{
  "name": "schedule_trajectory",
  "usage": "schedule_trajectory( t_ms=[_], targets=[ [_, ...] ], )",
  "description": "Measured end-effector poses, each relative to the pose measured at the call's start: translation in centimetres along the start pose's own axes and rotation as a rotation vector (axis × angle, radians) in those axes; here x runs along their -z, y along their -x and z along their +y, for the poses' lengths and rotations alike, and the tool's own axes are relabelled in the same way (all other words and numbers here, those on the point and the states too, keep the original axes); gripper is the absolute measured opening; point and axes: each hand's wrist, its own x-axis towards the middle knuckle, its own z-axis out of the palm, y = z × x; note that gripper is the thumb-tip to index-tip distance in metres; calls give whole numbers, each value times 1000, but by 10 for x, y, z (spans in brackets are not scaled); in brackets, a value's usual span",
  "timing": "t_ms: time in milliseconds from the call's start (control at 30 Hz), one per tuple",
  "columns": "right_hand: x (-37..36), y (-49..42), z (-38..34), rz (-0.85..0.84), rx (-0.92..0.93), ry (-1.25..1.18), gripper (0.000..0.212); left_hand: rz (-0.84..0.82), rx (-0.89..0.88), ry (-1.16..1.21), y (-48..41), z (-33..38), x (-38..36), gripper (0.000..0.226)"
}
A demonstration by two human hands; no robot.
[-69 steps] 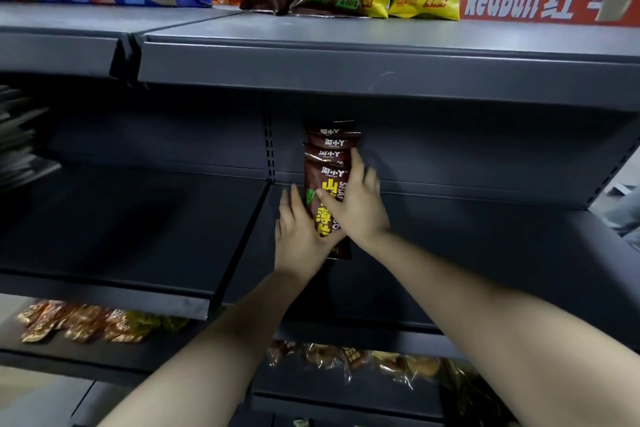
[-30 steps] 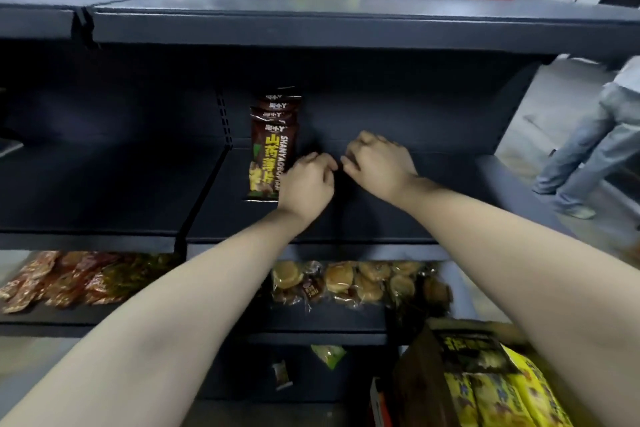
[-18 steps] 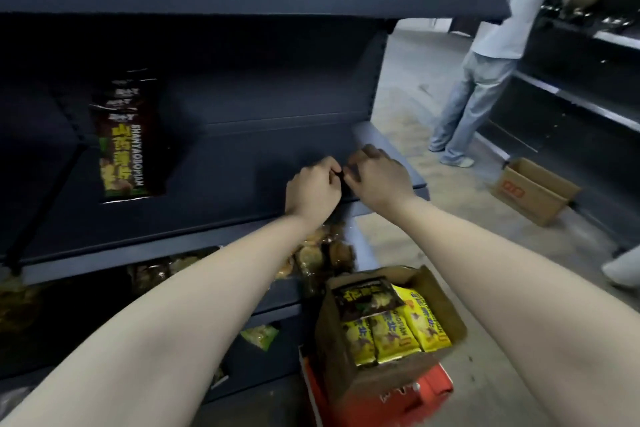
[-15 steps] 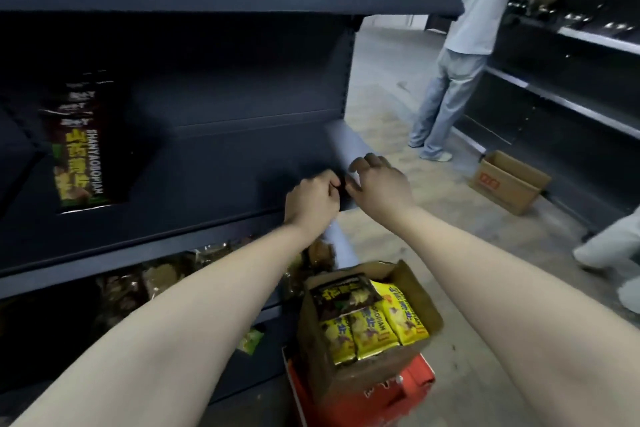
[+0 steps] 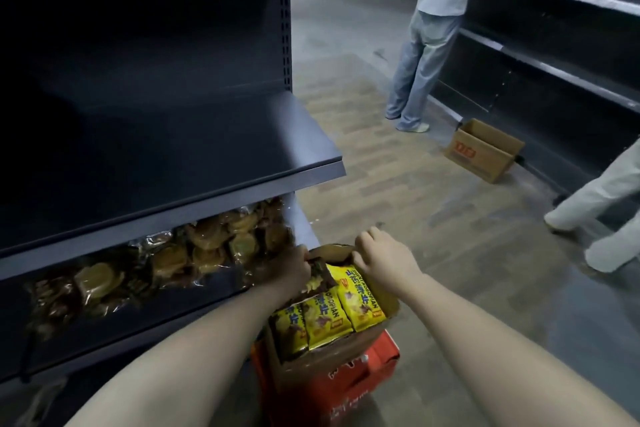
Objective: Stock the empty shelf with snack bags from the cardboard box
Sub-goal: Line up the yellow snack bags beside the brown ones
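Okay, view tipped down at the cardboard box [image 5: 304, 371], my reference for everything here; it sits open on top of a red crate [image 5: 363, 381]. Inside the box, yellow snack bags [image 5: 360, 302] are packed side by side across its near and right part, printed faces toward me. One brown snack bag [image 5: 320, 276] lies tilted at its far left corner. My left hand [image 5: 294, 269] is in at that far left corner, curled over the top end of the brown snack bag and gripping it; the fingertips are hidden behind the hand. My right hand [image 5: 381, 256] is at the far rim of the box, just above the yellow snack bags, fingers curled under. I cannot tell whether they pinch a bag, hold the flap, or hold nothing. Both forearms come in from the near side of the box. Above and left of the box is the upper shelf [image 5: 194, 149], dark grey. Directly left of the box, the lower shelf [image 5: 121, 329] carries clear-wrapped round pastries [image 5: 207, 250]. Well beyond the box to the right, across the wood-pattern floor [image 5: 398, 184], a second carton [image 5: 485, 149] stands open beside the opposite shelving [image 5: 554, 45]. A person in a pale shirt and jeans [image 5: 426, 45] stands at that shelving. Another person's pale trouser legs [image 5: 606, 211] show far right of the box.
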Motion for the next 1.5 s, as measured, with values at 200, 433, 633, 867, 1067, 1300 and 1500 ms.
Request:
schedule_trajectory(
  t_ms=[200, 433, 633, 867, 1067, 1300, 1500],
  targets=[
    [-55, -6, 10, -223, -3, -43, 35, -56, 179, 8, -11, -29, -35, 40],
    [-102, -28, 21, -467, -33, -109, 43, -83, 137, 29, -39, -52, -63, 78],
    [-133, -35, 20, -586, -216, -228, 59, -143, 195, 0, -44, -69, -85, 103],
    [-152, -42, 21, -579, -396, -294, 91, -247, 222, -274, -43, -64, -88, 111],
    [-161, -41, 19, -615, -495, -532, 99, -161, 320, -331, -42, -62, -94, 76],
    [-149, -44, 22, -581, -607, -936, 78, -26, 221, -91, -43, -78, -94, 63],
    [-137, -47, 27, -638, -667, -1136, 60, 56, 181, 78, -40, -84, -90, 52]
  ],
)
